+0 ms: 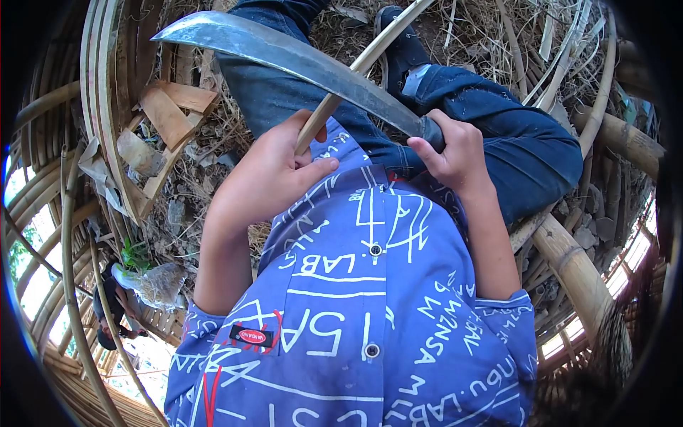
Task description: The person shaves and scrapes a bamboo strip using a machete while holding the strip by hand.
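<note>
My left hand (281, 167) is closed around the lower end of a pale bamboo strip (384, 43), which slants up and to the right past the top edge of the view. In my right hand (459, 149) is the dark handle of a machete (306, 67), gripped firmly. Its long curved blade reaches up and left, the tip (162, 35) far out over the ground. The blade crosses over the strip just above my left hand; whether its edge bites into the strip I cannot make out.
My legs in jeans (512, 135) are folded ahead of me. Flat wood pieces (167, 114) and a clear plastic bag (156, 285) lie to the left. Thick bamboo poles (576, 256) run along the right. Dry shavings (484, 35) cover the ground. Another person (110, 313) is at lower left.
</note>
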